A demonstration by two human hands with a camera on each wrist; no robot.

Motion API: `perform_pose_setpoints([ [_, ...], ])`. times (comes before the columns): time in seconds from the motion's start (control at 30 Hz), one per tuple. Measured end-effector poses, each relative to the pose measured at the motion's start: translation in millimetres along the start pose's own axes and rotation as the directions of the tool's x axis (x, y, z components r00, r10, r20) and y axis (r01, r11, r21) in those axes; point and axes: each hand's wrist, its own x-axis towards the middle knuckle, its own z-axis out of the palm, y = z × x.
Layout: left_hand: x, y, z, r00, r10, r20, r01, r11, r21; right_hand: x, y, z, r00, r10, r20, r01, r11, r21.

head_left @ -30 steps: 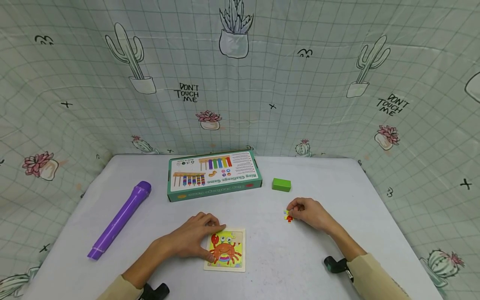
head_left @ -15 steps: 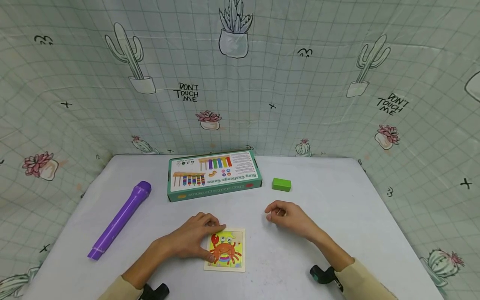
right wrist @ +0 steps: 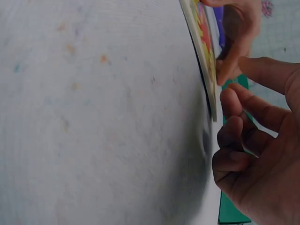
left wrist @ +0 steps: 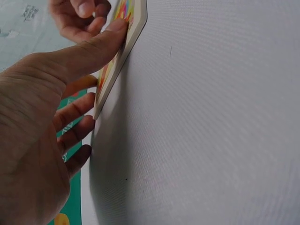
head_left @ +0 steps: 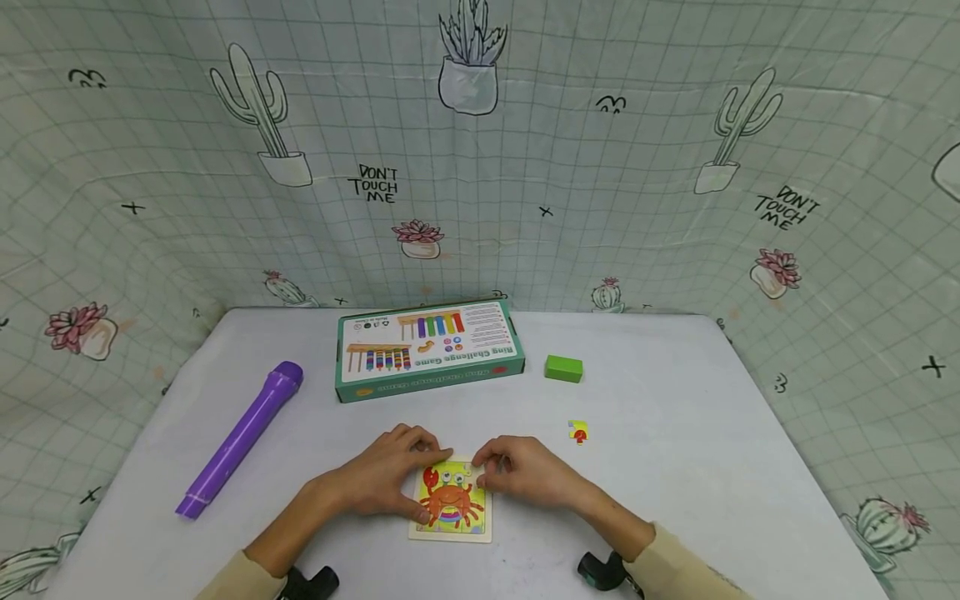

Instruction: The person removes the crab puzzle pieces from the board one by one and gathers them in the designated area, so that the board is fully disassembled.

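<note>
Head view: my right hand [head_left: 534,473] is arriving at the upper right corner of the crab puzzle [head_left: 452,502], having left the right side of the table, and a small loose piece [head_left: 577,431] is now showing uncovered there, below the green block [head_left: 563,368]. I'm judging that the work is shifting from picking up to the puzzle itself, with that piece still waiting. My left hand [head_left: 386,475] is staying put, spanning the puzzle's left side; the puzzle is lying flat in front of me, nearer than the long green box [head_left: 431,350]. Left wrist view: my thumb [left wrist: 96,54] is pressing on the puzzle's face while bent fingers [left wrist: 77,110] are meeting its edge, so this hand is gripping it. Right wrist view: my right fingers [right wrist: 229,133] are curling beside the puzzle's corner, the upper two standing slightly apart. Nothing is showing between them; whether I'm pinching a piece, I cannot tell.
</note>
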Motion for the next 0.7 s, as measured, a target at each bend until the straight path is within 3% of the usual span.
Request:
perform_pose_setpoints([
  [0.3, 1.1, 0.1, 1.9, 1.0, -0.019, -0.011, 0.019, 1.0, 0.008, 5.9, -7.1, 8.2, 1.0, 0.017, -0.015, -0.018, 0.995, -0.102],
  [0.7, 1.5, -0.2, 5.4, 0.997, -0.016, -0.077, 0.016, 1.0, -0.01, 7.9, -9.5, 9.2, 0.999, 0.034, -0.016, -0.036, 0.994, -0.099],
])
